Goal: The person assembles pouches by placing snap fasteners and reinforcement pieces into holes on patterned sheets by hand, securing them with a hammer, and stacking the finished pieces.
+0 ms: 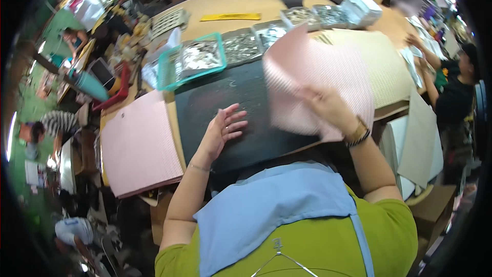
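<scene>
My right hand (330, 109) is closed on the near left part of a pink patterned sheet (343, 79). The sheet's left side bends upward, and its right part lies over or just above a stack of cream sheets (392, 69); I cannot tell whether they touch. My left hand (224, 129), fingers spread, hovers over the dark mat (215, 90) and holds nothing. Left of the mat lies a stack of pink sheets (138, 146) with the same fine pattern. Whether more than one sheet is in my right hand cannot be made out.
Behind the mat stand a teal basket (224, 54) of small pale pieces and several trays of small shiny parts (241, 46). A yellow strip (230, 17) lies farther back. Grey boards (416, 146) lean at the right. A co-worker (453, 84) sits beyond them.
</scene>
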`<state>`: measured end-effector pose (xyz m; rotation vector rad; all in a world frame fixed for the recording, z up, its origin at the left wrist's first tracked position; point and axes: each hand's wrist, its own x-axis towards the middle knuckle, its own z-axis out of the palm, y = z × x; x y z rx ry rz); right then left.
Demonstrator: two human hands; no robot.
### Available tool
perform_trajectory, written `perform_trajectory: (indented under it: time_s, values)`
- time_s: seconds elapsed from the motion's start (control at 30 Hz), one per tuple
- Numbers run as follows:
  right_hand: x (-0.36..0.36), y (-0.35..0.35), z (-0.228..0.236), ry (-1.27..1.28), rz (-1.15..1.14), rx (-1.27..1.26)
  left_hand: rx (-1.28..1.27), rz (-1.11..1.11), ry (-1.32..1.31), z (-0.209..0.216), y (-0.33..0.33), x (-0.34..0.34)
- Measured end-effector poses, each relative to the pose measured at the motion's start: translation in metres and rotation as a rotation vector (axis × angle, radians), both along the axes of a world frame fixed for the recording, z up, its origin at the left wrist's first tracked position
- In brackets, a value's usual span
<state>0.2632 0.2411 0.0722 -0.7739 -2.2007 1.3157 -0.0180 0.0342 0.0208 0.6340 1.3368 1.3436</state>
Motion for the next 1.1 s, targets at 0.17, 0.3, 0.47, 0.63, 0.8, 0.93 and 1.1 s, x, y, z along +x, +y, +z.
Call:
perform_trajectory:
  time_s: [0.17, 0.3, 0.47, 0.63, 0.8, 0.93, 1.1]
  values:
    - [-0.041, -0.043, -0.021, -0.007, 0.426, 0.165, 0.013, 0.09, -0.285, -0.024, -0.011, -0.034]
    - [-0.057, -0.027, -0.045, 0.006, 0.384, 0.245, -0.043, 0.038, 0.281, -0.021, -0.012, -0.02]
    - [-0.074, 0.006, -0.067, -0.071, 0.263, 0.396, -0.029, 0.112, 0.351, -0.027, -0.047, -0.061]
    - [-0.085, 0.026, -0.093, -0.153, 0.133, 0.529, -0.445, 0.11, 0.802, 0.029, -0.059, -0.097]
    - [-0.085, 0.027, -0.097, -0.129, 0.121, 0.517, -0.097, 0.223, 1.368, 0.058, 0.024, -0.119]
    - [-0.083, 0.03, -0.096, -0.076, 0.099, 0.475, 0.052, 0.019, 1.537, 0.052, 0.139, -0.103]
    - [-0.083, 0.031, -0.101, -0.021, 0.071, 0.406, -0.079, -0.244, 1.908, 0.001, 0.246, -0.094]
